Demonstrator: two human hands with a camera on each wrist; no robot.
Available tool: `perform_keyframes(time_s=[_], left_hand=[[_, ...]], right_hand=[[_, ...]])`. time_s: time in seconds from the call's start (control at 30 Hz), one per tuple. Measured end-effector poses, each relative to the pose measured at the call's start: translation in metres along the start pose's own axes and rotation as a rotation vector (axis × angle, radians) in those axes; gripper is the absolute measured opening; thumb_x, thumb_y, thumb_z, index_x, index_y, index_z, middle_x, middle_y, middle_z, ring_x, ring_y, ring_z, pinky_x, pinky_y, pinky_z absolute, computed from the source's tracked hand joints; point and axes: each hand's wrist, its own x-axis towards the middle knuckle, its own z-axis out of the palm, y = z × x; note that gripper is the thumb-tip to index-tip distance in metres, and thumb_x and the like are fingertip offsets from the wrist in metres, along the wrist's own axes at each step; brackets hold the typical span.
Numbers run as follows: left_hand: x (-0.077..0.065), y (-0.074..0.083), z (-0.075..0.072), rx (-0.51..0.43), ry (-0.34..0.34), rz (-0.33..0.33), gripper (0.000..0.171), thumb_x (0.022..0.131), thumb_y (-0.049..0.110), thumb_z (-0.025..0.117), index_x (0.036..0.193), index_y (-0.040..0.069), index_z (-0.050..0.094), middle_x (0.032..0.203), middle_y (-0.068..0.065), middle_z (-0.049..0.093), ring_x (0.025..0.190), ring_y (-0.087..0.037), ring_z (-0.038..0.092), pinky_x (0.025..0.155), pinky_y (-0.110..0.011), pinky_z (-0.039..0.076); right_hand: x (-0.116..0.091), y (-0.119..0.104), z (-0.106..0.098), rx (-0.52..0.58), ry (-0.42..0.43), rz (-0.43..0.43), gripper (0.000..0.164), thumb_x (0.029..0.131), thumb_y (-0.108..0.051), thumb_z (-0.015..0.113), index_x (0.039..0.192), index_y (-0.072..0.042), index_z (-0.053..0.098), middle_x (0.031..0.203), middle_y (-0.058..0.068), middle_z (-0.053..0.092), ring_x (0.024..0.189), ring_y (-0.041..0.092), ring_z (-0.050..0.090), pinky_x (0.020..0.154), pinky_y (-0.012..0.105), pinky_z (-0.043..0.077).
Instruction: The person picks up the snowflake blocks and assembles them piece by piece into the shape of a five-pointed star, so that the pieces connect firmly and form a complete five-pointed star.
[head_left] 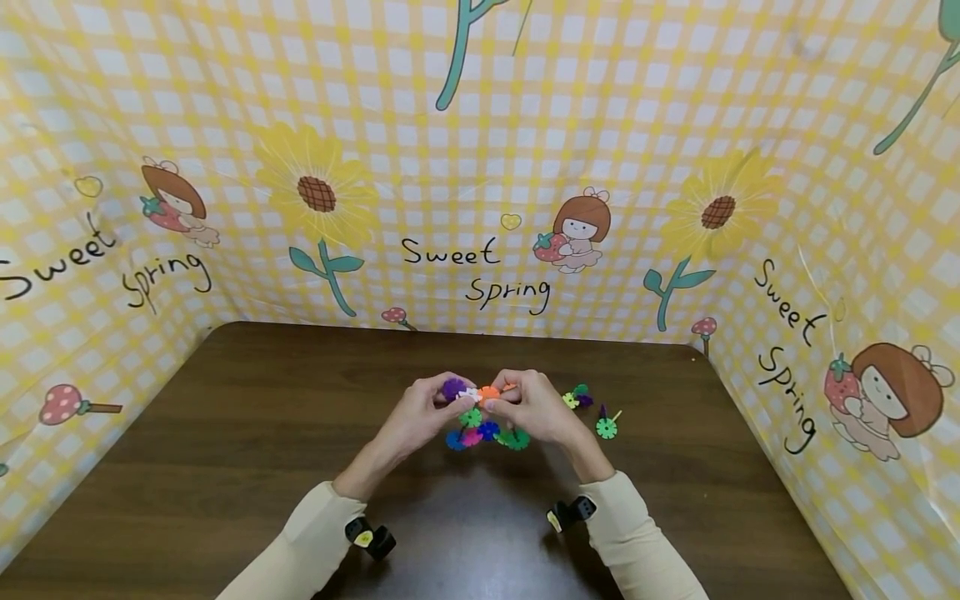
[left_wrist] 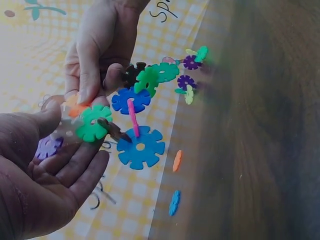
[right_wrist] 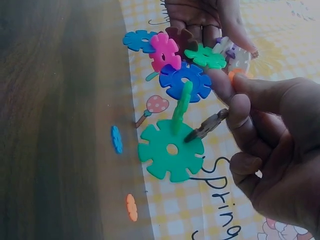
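Just below the middle of the frame, a chain of notched discs [head_left: 489,431] hangs from both hands: left hand [head_left: 420,412] pinching the white disc [head_left: 467,395], right hand [head_left: 543,407] pinching the orange disc [head_left: 490,394], thumbs closed against fingers. Looks like light, stiff, slightly slick plastic; slot joints are probably the weak spot, so I'd grip right beside them. Right of centre, more joined discs [head_left: 607,427] sit on the table [head_left: 187,467].

I recorded a white disc [head_left: 468,395], an orange disc [head_left: 489,393], a pink disc [right_wrist: 161,46] and a green disc [right_wrist: 162,156], each plain. My sleeves [head_left: 318,533] were cream, the tabletop [head_left: 247,467] grained brown, the backdrop [head_left: 450,183] checked yellow and white.
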Motion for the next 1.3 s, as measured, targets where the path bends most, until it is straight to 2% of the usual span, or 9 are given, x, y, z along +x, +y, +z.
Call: perform_keyframes(time_s=[0.23,0.37,0.47,0.63,0.8,0.93,1.07,1.17,1.3], left_hand=[[0.001,-0.001,0.0,0.046,-0.007,-0.01,0.025,0.098,0.022,0.067,0.115,0.004,0.067,0.095,-0.007,0.071,0.078,-0.016,0.062,0.069,-0.028,0.053],[0.001,0.001,-0.002,0.091,-0.059,-0.007,0.029,0.097,0.027,0.069,0.116,0.006,0.066,0.099,-0.006,0.071,0.081,-0.017,0.065,0.074,-0.031,0.057],[0.002,0.001,-0.002,0.096,-0.089,0.005,0.031,0.095,0.03,0.071,0.117,0.009,0.067,0.098,-0.005,0.071,0.08,-0.017,0.066,0.073,-0.031,0.057],[0.003,-0.002,-0.002,0.102,-0.107,0.026,0.028,0.093,0.031,0.073,0.113,0.011,0.069,0.093,-0.003,0.07,0.075,-0.017,0.063,0.067,-0.03,0.056],[0.004,-0.008,-0.001,0.11,-0.105,0.006,0.024,0.093,0.029,0.073,0.111,0.012,0.069,0.092,-0.003,0.069,0.074,-0.016,0.062,0.066,-0.03,0.055],[0.003,-0.01,-0.001,0.116,-0.103,-0.013,0.024,0.093,0.028,0.074,0.111,0.014,0.069,0.093,-0.004,0.068,0.074,-0.017,0.062,0.066,-0.031,0.055],[0.002,-0.013,-0.003,0.135,-0.111,-0.02,0.024,0.093,0.028,0.074,0.112,0.015,0.069,0.095,-0.004,0.068,0.076,-0.017,0.062,0.066,-0.03,0.055],[0.0,-0.015,-0.003,0.145,-0.124,-0.018,0.023,0.093,0.029,0.073,0.111,0.015,0.069,0.096,-0.004,0.068,0.076,-0.016,0.061,0.065,-0.03,0.054],[-0.002,-0.017,-0.002,0.146,-0.136,-0.017,0.023,0.093,0.03,0.073,0.11,0.015,0.069,0.094,-0.004,0.068,0.074,-0.016,0.06,0.064,-0.029,0.053]], right_hand=[[0.0,0.004,0.0,0.025,-0.007,0.006,0.011,0.097,-0.011,0.067,0.096,-0.001,0.064,0.076,0.014,0.072,0.055,0.018,0.054,0.049,0.025,0.043],[-0.002,0.005,-0.002,0.005,-0.034,0.006,0.01,0.096,-0.013,0.068,0.097,-0.004,0.066,0.077,0.008,0.073,0.056,0.018,0.056,0.05,0.025,0.046],[-0.002,0.006,-0.002,-0.038,-0.058,-0.025,0.009,0.096,-0.014,0.069,0.097,-0.005,0.068,0.08,0.005,0.074,0.06,0.02,0.06,0.052,0.025,0.047],[0.0,0.009,-0.004,-0.124,-0.092,-0.082,0.011,0.096,-0.017,0.07,0.099,-0.007,0.069,0.086,0.001,0.075,0.069,0.015,0.064,0.061,0.025,0.052],[-0.004,0.016,-0.013,-0.227,-0.114,-0.099,0.013,0.096,-0.016,0.069,0.105,-0.007,0.069,0.096,0.001,0.074,0.086,0.011,0.068,0.076,0.027,0.055],[-0.008,0.022,-0.022,-0.376,-0.047,-0.075,0.011,0.097,-0.013,0.068,0.106,-0.007,0.07,0.098,0.0,0.072,0.089,0.013,0.067,0.077,0.03,0.055],[-0.009,0.027,-0.03,-0.619,0.075,-0.03,0.008,0.095,-0.014,0.07,0.102,-0.012,0.072,0.098,-0.001,0.071,0.09,0.018,0.066,0.076,0.037,0.055],[-0.009,0.035,-0.036,-0.767,0.155,-0.005,0.007,0.093,-0.015,0.073,0.1,-0.013,0.073,0.104,0.004,0.07,0.099,0.026,0.064,0.08,0.044,0.053],[-0.011,0.049,-0.046,-0.867,0.236,0.038,0.006,0.092,-0.015,0.075,0.097,-0.013,0.073,0.109,0.009,0.068,0.104,0.033,0.061,0.081,0.047,0.053]])
